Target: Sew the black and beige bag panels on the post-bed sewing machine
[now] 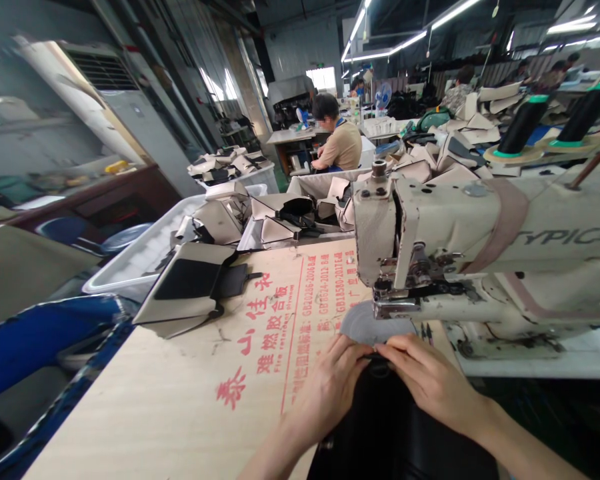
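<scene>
My left hand point(333, 375) and my right hand point(423, 367) meet in front of the sewing machine point(405, 240). Both pinch the top edge of a black piece point(380, 413), which looks like leather or fabric and hangs down toward me. Its exact kind I cannot make out. The fingertips of the two hands almost touch, and a small dark ring-like part shows just under them. A round grey plate point(375, 325) lies just beyond the fingers, below the machine's head.
A beige and black bag piece point(187, 283) lies on the plywood board point(180, 400) with red print. Behind stand white bins point(130, 267) heaped with similar pieces. Black thread cones point(523, 127) stand above the machine at right. A seated person point(343, 140) works farther back.
</scene>
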The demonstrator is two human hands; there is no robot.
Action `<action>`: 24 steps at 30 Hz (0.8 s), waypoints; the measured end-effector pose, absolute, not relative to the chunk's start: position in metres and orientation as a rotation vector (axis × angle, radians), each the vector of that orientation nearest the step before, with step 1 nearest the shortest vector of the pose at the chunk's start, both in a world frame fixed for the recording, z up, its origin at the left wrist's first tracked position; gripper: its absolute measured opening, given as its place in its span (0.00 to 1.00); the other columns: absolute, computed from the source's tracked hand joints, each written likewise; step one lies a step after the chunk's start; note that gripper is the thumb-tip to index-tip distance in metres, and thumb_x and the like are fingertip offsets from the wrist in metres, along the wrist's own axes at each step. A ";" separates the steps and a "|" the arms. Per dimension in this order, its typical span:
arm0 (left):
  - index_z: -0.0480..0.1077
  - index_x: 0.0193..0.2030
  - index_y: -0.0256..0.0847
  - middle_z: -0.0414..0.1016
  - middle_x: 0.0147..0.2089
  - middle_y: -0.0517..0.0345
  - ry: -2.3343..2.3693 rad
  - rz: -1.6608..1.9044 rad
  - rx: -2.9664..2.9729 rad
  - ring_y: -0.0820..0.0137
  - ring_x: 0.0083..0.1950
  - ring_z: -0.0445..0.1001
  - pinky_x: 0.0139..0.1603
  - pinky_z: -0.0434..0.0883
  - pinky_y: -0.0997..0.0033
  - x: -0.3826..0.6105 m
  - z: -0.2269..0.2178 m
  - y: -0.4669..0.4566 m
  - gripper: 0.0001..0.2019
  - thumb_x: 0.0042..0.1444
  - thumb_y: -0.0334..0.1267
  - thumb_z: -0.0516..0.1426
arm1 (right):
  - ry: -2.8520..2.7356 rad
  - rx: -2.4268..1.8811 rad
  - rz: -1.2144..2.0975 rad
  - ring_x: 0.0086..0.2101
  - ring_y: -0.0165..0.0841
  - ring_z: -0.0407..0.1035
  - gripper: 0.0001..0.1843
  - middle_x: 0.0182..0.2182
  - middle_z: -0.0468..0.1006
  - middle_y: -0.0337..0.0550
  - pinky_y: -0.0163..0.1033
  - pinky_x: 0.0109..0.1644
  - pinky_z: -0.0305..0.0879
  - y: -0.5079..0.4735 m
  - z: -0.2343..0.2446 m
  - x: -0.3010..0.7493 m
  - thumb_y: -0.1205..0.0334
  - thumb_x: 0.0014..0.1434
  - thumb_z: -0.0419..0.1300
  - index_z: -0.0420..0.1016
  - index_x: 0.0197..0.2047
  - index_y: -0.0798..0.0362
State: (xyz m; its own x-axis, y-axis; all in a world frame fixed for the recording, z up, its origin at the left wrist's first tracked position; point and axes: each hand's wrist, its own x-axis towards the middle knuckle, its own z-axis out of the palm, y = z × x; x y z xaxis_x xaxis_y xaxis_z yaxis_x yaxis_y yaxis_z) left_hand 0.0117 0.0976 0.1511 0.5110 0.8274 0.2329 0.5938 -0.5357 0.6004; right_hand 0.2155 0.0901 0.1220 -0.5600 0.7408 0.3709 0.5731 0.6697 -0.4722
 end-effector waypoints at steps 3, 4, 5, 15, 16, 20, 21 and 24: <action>0.66 0.43 0.40 0.68 0.40 0.54 1.179 0.725 2.313 0.69 0.45 0.67 0.46 0.67 0.69 0.013 0.150 0.097 0.09 0.58 0.30 0.48 | -2.318 -1.014 0.480 0.43 0.36 0.64 0.19 0.42 0.68 0.47 0.42 0.49 0.64 0.091 0.123 0.215 0.69 0.61 0.45 0.59 0.56 0.50; 0.66 0.42 0.40 0.68 0.40 0.54 1.177 0.734 2.307 0.69 0.45 0.67 0.46 0.67 0.69 0.014 0.150 0.097 0.08 0.58 0.30 0.48 | -2.311 -1.009 0.516 0.42 0.35 0.65 0.18 0.41 0.68 0.47 0.42 0.48 0.65 0.092 0.123 0.215 0.69 0.61 0.45 0.61 0.55 0.51; 0.66 0.41 0.40 0.68 0.39 0.54 1.175 0.743 2.296 0.69 0.45 0.67 0.45 0.68 0.69 0.015 0.150 0.097 0.08 0.58 0.30 0.48 | -2.305 -1.005 0.551 0.41 0.35 0.65 0.17 0.40 0.69 0.46 0.42 0.47 0.65 0.093 0.124 0.214 0.69 0.62 0.45 0.62 0.53 0.51; 0.68 0.37 0.39 0.70 0.38 0.55 1.217 0.841 2.103 0.71 0.41 0.68 0.43 0.68 0.72 0.024 0.151 0.101 0.06 0.57 0.32 0.50 | -2.308 -0.951 0.702 0.42 0.34 0.63 0.11 0.38 0.68 0.45 0.43 0.47 0.63 0.108 0.135 0.214 0.70 0.60 0.46 0.66 0.43 0.54; 0.68 0.37 0.38 0.70 0.38 0.55 1.216 0.849 2.079 0.71 0.41 0.69 0.43 0.68 0.71 0.023 0.152 0.101 0.07 0.57 0.32 0.50 | -2.294 -0.938 0.688 0.42 0.34 0.63 0.11 0.38 0.69 0.45 0.42 0.47 0.63 0.109 0.134 0.214 0.70 0.60 0.46 0.66 0.43 0.54; 0.69 0.44 0.40 0.70 0.45 0.53 1.169 0.822 1.996 0.69 0.47 0.68 0.50 0.66 0.66 0.011 0.155 0.093 0.11 0.58 0.36 0.50 | -2.252 -0.926 0.654 0.41 0.33 0.64 0.11 0.38 0.70 0.45 0.42 0.45 0.64 0.108 0.131 0.215 0.70 0.60 0.47 0.68 0.42 0.54; 0.68 0.47 0.41 0.69 0.49 0.53 1.157 0.781 1.976 0.68 0.51 0.67 0.53 0.64 0.64 0.006 0.154 0.089 0.12 0.58 0.37 0.49 | -2.244 -0.930 0.656 0.40 0.33 0.65 0.11 0.37 0.70 0.45 0.41 0.44 0.64 0.108 0.131 0.215 0.70 0.59 0.47 0.68 0.41 0.54; 0.63 0.54 0.45 0.63 0.57 0.55 1.167 0.674 1.879 0.67 0.58 0.61 0.59 0.57 0.60 -0.004 0.148 0.079 0.17 0.60 0.40 0.46 | -2.225 -0.924 0.688 0.40 0.33 0.65 0.10 0.37 0.70 0.45 0.40 0.44 0.63 0.105 0.130 0.215 0.69 0.60 0.47 0.69 0.39 0.54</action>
State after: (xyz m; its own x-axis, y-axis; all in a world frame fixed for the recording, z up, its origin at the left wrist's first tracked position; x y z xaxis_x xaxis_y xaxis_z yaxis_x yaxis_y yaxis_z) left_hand -0.0040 0.0790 0.1478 0.4307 0.9022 0.0243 0.4725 -0.2483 0.8456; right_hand 0.2149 0.1052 0.1303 -0.5592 0.7539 0.3449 0.4279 0.6188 -0.6588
